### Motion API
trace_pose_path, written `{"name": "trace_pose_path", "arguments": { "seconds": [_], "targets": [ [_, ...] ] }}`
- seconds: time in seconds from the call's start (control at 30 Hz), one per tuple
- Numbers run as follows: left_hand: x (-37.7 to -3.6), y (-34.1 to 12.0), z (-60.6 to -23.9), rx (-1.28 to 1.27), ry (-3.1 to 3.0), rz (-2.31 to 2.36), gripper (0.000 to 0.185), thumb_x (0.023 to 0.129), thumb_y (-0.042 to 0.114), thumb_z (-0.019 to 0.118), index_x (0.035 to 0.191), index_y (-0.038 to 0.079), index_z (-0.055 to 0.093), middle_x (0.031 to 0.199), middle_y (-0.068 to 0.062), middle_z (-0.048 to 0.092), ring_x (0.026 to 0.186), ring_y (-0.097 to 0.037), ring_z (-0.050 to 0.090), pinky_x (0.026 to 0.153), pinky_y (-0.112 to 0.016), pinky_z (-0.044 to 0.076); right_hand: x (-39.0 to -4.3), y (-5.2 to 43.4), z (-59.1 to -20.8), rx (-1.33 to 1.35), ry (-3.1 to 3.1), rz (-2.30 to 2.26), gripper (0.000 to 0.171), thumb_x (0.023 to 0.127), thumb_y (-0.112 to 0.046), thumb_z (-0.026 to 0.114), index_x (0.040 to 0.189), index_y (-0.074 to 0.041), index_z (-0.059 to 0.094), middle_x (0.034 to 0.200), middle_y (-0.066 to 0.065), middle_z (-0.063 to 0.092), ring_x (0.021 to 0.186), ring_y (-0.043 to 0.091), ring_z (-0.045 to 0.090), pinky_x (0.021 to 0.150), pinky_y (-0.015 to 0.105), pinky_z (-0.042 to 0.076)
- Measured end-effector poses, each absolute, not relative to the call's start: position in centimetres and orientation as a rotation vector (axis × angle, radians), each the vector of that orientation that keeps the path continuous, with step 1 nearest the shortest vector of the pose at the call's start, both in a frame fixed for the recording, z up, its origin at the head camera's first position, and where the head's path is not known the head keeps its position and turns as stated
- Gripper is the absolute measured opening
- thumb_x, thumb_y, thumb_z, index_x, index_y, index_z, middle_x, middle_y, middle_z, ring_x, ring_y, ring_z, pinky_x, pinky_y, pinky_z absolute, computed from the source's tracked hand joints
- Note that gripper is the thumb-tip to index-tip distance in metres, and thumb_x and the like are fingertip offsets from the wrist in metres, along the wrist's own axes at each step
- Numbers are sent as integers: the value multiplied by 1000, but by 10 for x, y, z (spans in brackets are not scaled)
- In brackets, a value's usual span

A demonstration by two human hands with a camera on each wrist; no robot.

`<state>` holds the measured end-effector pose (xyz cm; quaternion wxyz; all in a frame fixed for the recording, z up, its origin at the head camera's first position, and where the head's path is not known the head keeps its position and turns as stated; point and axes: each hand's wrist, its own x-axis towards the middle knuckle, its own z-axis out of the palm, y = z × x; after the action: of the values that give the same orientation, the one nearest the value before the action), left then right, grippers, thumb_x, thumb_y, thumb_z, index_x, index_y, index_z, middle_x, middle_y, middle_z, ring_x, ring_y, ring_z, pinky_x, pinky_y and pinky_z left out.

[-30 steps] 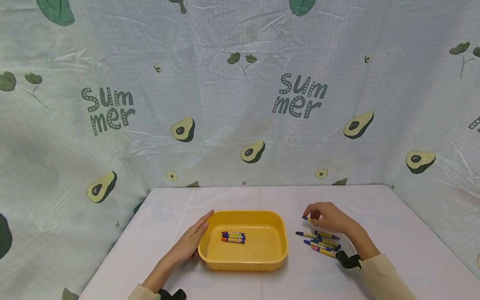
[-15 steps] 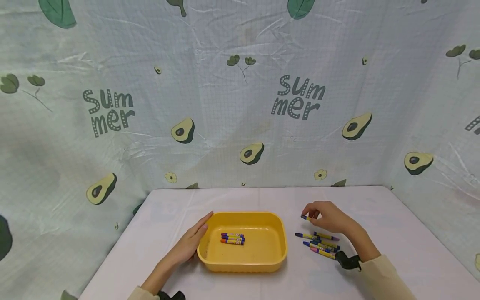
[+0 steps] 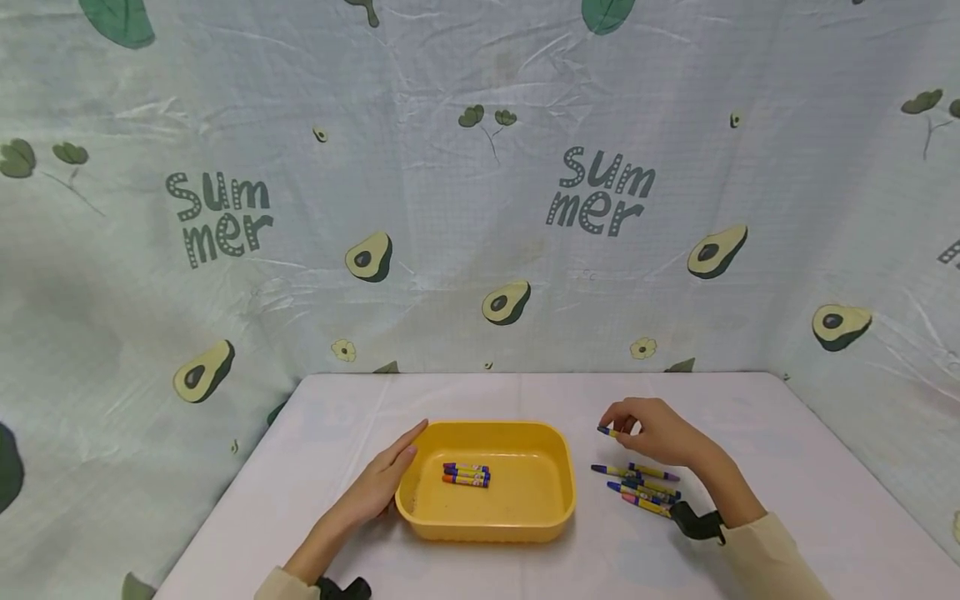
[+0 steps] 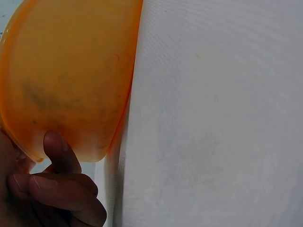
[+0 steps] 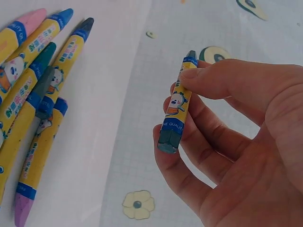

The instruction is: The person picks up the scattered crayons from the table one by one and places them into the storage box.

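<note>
My left hand holds the left side of a yellow plastic tray, thumb at the rim and other fingers against the outer wall. In the left wrist view the tray's wall rises above the curled fingers. Three crayons lie side by side in the tray, towards its left. Right of the tray, my right hand pinches a dark teal crayon with a yellow wrapper between thumb and fingers. It is held off the table, beyond a loose pile of several crayons.
The pile, close up in the right wrist view, includes a pink crayon and a purple crayon, some lying across each other. A white-covered table bears everything. Behind it hangs a printed curtain.
My right hand has moved slightly up and left with the teal crayon. The left hand, the tray and the other crayons have stayed in place.
</note>
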<state>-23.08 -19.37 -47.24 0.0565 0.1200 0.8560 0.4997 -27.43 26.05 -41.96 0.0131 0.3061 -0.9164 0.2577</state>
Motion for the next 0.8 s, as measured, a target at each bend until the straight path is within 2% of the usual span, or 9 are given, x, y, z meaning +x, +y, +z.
{"name": "trace_pose_path", "arguments": {
  "seconds": [0.13, 0.2, 0.27, 0.37, 0.43, 0.53, 0.6, 0.67, 0.8],
  "targets": [
    [-231, -192, -472, 346, 2627, 1522, 48, 114, 33, 36, 162, 25, 37, 166, -8, 38, 122, -21, 55, 85, -23, 49, -274, 260, -416, 961, -2837, 797, 22, 94, -3, 69, 113, -14, 74, 97, 1, 70, 84, 4, 57, 72, 23, 55],
    [-231, -191, -472, 349, 2620, 1533, 49, 114, 34, 36, 162, 24, 37, 167, -7, 38, 133, -28, 54, 99, -35, 53, -274, 260, -415, 959, -2837, 797, 22, 94, -3, 70, 113, -15, 74, 97, 2, 70, 84, 4, 57, 72, 22, 55],
    [-232, -190, -473, 355, 2623, 1539, 49, 114, 35, 36, 162, 23, 37, 167, -7, 38, 146, -29, 46, 118, -46, 41, -274, 259, -414, 957, -2842, 802, 22, 94, -5, 69, 113, -16, 74, 97, 2, 70, 84, 3, 57, 73, 22, 55],
    [-233, -189, -475, 360, 2621, 1544, 50, 114, 35, 35, 162, 22, 36, 167, -8, 37, 147, -31, 45, 118, -49, 40, -274, 257, -412, 970, -2842, 817, 22, 95, -5, 69, 113, -17, 73, 98, 1, 71, 85, 3, 58, 75, 23, 56],
    [-234, -189, -475, 356, 2625, 1536, 50, 114, 36, 35, 162, 23, 36, 167, -8, 37, 139, -27, 50, 109, -37, 47, -273, 255, -411, 983, -2843, 830, 23, 95, -6, 69, 113, -18, 73, 99, 0, 71, 86, 2, 58, 75, 22, 56],
    [-235, -189, -475, 356, 2621, 1522, 50, 114, 37, 35, 163, 23, 35, 167, -9, 36, 116, -20, 58, 83, -23, 52, -274, 251, -409, 1007, -2835, 842, 23, 94, -6, 70, 113, -18, 73, 98, -3, 70, 86, 2, 58, 75, 22, 56],
    [-235, -189, -475, 358, 2608, 1522, 50, 114, 36, 34, 163, 23, 34, 168, -10, 35, 91, -17, 62, 64, -21, 51, -275, 247, -406, 1018, -2833, 846, 22, 95, -7, 70, 113, -19, 73, 97, -6, 69, 86, 2, 58, 75, 22, 56],
    [-235, -190, -474, 366, 2602, 1524, 50, 114, 35, 34, 163, 23, 34, 168, -11, 34, 83, -16, 59, 56, -23, 48, -276, 241, -403, 1033, -2832, 843, 21, 95, -9, 70, 113, -18, 73, 95, -6, 68, 85, 3, 58, 75, 22, 56],
    [-235, -189, -472, 377, 2610, 1527, 50, 114, 34, 34, 163, 22, 35, 168, -10, 35, 98, -19, 63, 72, -23, 51, -278, 226, -394, 1078, -2829, 818, 19, 96, -11, 69, 113, -19, 73, 95, -6, 68, 84, 3, 59, 75, 21, 56]
  ]
}}
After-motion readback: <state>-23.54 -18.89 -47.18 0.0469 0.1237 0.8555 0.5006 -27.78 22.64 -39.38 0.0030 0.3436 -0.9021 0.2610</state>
